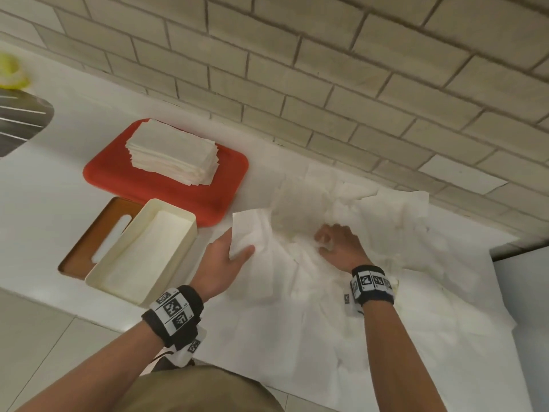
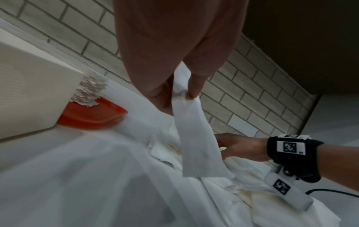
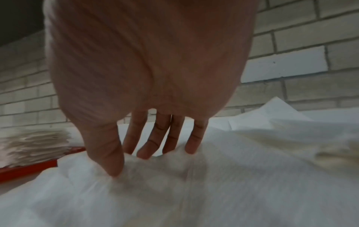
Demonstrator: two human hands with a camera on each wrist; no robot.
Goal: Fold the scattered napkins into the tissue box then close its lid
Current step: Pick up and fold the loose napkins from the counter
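The cream tissue box (image 1: 166, 209) stands open on the counter with flat napkins inside; its wall shows in the left wrist view (image 2: 35, 92). Its wooden slotted lid (image 1: 89, 248) lies beside it on the left. My left hand (image 1: 231, 254) pinches a white napkin (image 1: 252, 230) just right of the box; the napkin (image 2: 196, 138) hangs from my thumb and fingers (image 2: 192, 86). My right hand (image 1: 335, 242) sits on the scattered napkins (image 1: 386, 221), with curled fingertips (image 3: 143, 155) and thumb bunching a fold of napkin (image 3: 174, 176).
A red tray (image 1: 124, 171) behind the box carries a stack of folded napkins (image 1: 172, 151). A brick wall (image 1: 326, 69) runs along the back of the counter. A sink edge (image 1: 20, 120) and a yellow object (image 1: 12, 72) are at the far left.
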